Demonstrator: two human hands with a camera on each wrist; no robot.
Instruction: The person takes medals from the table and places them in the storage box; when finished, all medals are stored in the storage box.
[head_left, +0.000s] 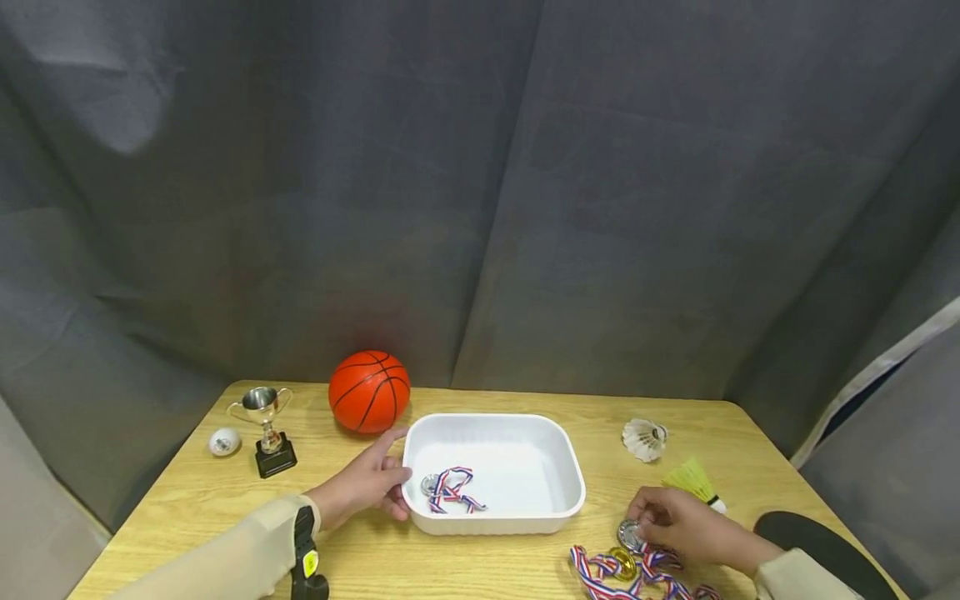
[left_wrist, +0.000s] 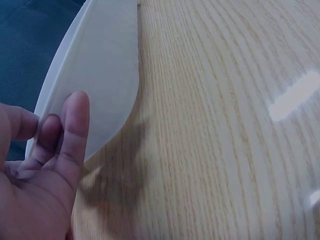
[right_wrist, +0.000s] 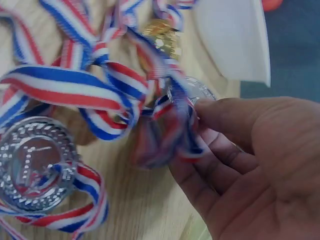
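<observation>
Wood-grain bench (head_left: 480, 573), pretty busy. Near its front edge, toward the right corner, the right hand (head_left: 678, 525) pinched a silver medal (head_left: 628, 533) beside a gold medal (head_left: 622, 564) and tangled ribbons (right_wrist: 60, 82). Looked light and stiff, probably slick-faced, so rim grip made sense; soft ribbons could easily snag. Further in, the left hand (head_left: 363, 483) pinched the white tray (head_left: 517, 475) by its left rim. Basketball (head_left: 370, 392) sat by the back edge, grey curtain (head_left: 487, 208) behind.
</observation>
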